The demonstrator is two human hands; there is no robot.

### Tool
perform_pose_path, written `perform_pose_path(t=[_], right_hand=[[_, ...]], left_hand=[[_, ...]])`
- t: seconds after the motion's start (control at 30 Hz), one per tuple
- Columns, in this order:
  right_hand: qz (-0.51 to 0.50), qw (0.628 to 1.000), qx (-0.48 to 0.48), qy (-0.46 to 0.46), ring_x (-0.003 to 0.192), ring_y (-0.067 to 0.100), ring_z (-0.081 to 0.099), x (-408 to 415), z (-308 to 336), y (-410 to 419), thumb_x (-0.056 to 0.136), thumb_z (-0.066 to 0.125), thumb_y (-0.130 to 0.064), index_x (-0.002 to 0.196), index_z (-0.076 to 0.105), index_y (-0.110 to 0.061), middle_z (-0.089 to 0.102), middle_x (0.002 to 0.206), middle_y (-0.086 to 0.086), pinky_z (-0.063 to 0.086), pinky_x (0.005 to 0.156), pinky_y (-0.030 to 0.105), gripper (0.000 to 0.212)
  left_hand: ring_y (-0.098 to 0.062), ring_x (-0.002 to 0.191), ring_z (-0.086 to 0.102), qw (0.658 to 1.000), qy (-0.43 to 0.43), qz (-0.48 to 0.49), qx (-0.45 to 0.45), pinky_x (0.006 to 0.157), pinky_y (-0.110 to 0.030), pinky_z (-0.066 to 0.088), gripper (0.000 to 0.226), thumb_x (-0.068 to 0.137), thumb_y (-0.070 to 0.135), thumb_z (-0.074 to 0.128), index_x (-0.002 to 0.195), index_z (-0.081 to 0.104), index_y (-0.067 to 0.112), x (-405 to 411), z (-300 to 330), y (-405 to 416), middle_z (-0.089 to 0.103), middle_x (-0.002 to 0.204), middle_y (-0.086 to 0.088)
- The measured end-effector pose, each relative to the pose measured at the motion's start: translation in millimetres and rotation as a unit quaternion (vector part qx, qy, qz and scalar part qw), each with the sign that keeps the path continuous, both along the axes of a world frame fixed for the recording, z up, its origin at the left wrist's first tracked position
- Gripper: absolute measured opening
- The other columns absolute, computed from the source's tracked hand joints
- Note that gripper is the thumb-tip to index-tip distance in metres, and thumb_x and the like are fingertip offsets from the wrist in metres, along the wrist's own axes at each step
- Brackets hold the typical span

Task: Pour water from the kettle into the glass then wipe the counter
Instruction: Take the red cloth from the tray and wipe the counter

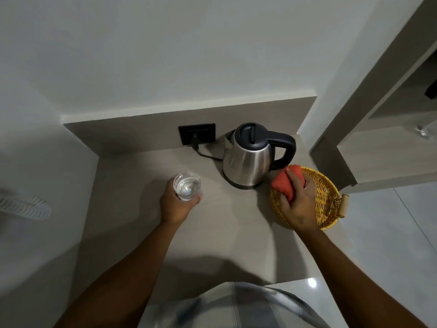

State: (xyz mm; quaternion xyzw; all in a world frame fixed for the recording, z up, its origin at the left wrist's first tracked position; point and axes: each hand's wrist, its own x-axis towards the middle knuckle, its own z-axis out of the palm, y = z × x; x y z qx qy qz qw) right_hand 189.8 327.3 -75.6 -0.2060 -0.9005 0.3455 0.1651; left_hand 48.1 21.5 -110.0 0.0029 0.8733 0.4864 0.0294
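Filling the middle of the frame, the grey counter (212,233) runs from the backsplash down to the person's checked shirt at the bottom edge. At centre right the steel kettle (248,159) stands upright on its base with the lid down, its cord running left to the black wall socket (197,137); parked like that, it looks finished with, so the pour is probably done. Right of it and lower, a yellow woven basket (328,204) sits at the counter's edge, a sensible home for a cloth kept within reach.

The right hand (299,202) is over the basket, fingers closed around a folded red cloth (287,183), seemingly lifting it for the wiping step. The left hand (176,204), at centre left, is wrapped around the lower part of the glass (187,185), which holds clear water and stays upright; whether it rests on the counter or is raised slightly cannot be told. Holding it there likely steadies it or readies it to be shifted out of the cloth's way. No spill shows on the surface.
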Motion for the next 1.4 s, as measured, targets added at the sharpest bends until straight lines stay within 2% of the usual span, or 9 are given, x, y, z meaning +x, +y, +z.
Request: perform_pose_path(t=[0.23, 0.4, 0.5, 0.57, 0.77, 0.9, 1.0, 1.17, 1.4], right_hand=[[0.232, 0.959, 0.13, -0.099, 0.135, 0.041, 0.033, 6.2, -27.1, -80.4, 0.09, 0.054, -0.058, 0.152, 0.036, -0.025, 0.025, 0.157, 0.022, 0.036, 0.108, 0.057, 0.073], [0.212, 0.945, 0.155, -0.193, 0.143, 0.039, 0.026, 12.8, -52.7, -84.3, 0.09, 0.035, -0.077, 0.155, 0.024, -0.032, 0.016, 0.163, 0.015, 0.027, 0.114, 0.057, 0.08], [0.2, 0.952, 0.15, -0.178, 0.144, 0.038, 0.023, -2.1, -54.3, -81.4, 0.091, 0.029, -0.078, 0.155, 0.021, -0.035, 0.015, 0.164, 0.015, 0.026, 0.114, 0.059, 0.078], [0.308, 0.923, 0.142, -0.18, 0.145, 0.039, 0.021, -56.0, -63.3, -129.7, 0.092, 0.028, -0.076, 0.155, 0.019, -0.035, 0.014, 0.164, 0.015, 0.024, 0.115, 0.059, 0.075], [0.3, 0.925, 0.167, -0.166, 0.141, 0.044, 0.025, -110.1, -51.9, -175.9, 0.091, 0.036, -0.07, 0.152, 0.031, -0.031, 0.023, 0.158, 0.023, 0.02, 0.114, 0.057, 0.072], [0.418, 0.874, 0.18, -0.17, 0.144, 0.044, 0.017, -88.7, -55.5, -223.2, 0.09, 0.04, -0.072, 0.153, 0.029, -0.031, 0.014, 0.162, 0.021, 0.012, 0.117, 0.056, 0.075], [0.463, 0.854, 0.194, -0.141, 0.138, 0.044, 0.031, -54.4, -60.0, -213.1, 0.09, 0.044, -0.069, 0.147, 0.041, -0.031, 0.03, 0.157, 0.023, 0.022, 0.114, 0.057, 0.068], [0.387, 0.891, 0.2, -0.13, 0.128, 0.046, 0.044, -46.2, -63.7, -136.3, 0.094, 0.04, -0.066, 0.143, 0.05, -0.026, 0.042, 0.149, 0.025, 0.033, 0.11, 0.056, 0.064], [0.279, 0.923, 0.204, -0.168, 0.13, 0.042, 0.036, -120.9, -54.3, -156.3, 0.091, 0.035, -0.069, 0.149, 0.035, -0.031, 0.032, 0.154, 0.023, 0.031, 0.105, 0.053, 0.069]], left_hand=[[-0.005, 0.1, 0.066, 1.0, -0.007, -0.004, 0.003, 0.08, -0.007, 0.043, 0.069, 0.054, 0.033, 0.097, 0.114, 0.063, 0.03, -0.9, 8.0, 4.2, 0.07, 0.107, 0.013], [-0.009, 0.105, 0.065, 1.0, -0.007, -0.017, 0.018, 0.086, -0.014, 0.048, 0.078, 0.056, 0.031, 0.097, 0.124, 0.061, 0.023, 0.3, 17.4, 22.1, 0.07, 0.116, 0.008], [-0.007, 0.107, 0.066, 0.998, -0.002, -0.052, 0.018, 0.093, -0.026, 0.055, 0.079, 0.055, 0.036, 0.097, 0.124, 0.061, 0.025, -5.7, 27.3, 19.9, 0.07, 0.118, 0.009], [-0.003, 0.105, 0.066, 0.998, 0.009, 0.067, 0.002, 0.09, -0.025, 0.056, 0.08, 0.052, 0.04, 0.097, 0.123, 0.061, 0.028, -7.0, 33.0, -44.1, 0.071, 0.116, 0.011], [0.0, 0.104, 0.066, 0.999, 0.035, 0.029, 0.0, 0.086, -0.021, 0.054, 0.08, 0.05, 0.047, 0.096, 0.119, 0.058, 0.035, -8.6, 41.9, -50.1, 0.071, 0.114, 0.014], [0.0, 0.102, 0.067, 0.998, 0.045, 0.049, 0.003, 0.085, -0.021, 0.056, 0.077, 0.051, 0.044, 0.096, 0.118, 0.061, 0.032, -16.7, 43.3, -69.4, 0.072, 0.111, 0.014], [-0.001, 0.104, 0.068, 0.998, 0.04, 0.05, 0.021, 0.088, -0.021, 0.055, 0.078, 0.051, 0.038, 0.098, 0.12, 0.063, 0.028, -24.2, 45.4, -72.9, 0.073, 0.113, 0.011], [0.004, 0.1, 0.066, 0.997, 0.032, 0.061, 0.024, 0.082, -0.008, 0.05, 0.08, 0.049, 0.035, 0.097, 0.12, 0.063, 0.027, -25.0, 46.0, -67.7, 0.072, 0.11, 0.013], [-0.001, 0.104, 0.066, 0.999, 0.03, 0.024, 0.009, 0.085, -0.014, 0.052, 0.077, 0.051, 0.033, 0.098, 0.12, 0.063, 0.026, -3.5, 42.3, -66.0, 0.071, 0.113, 0.01]])
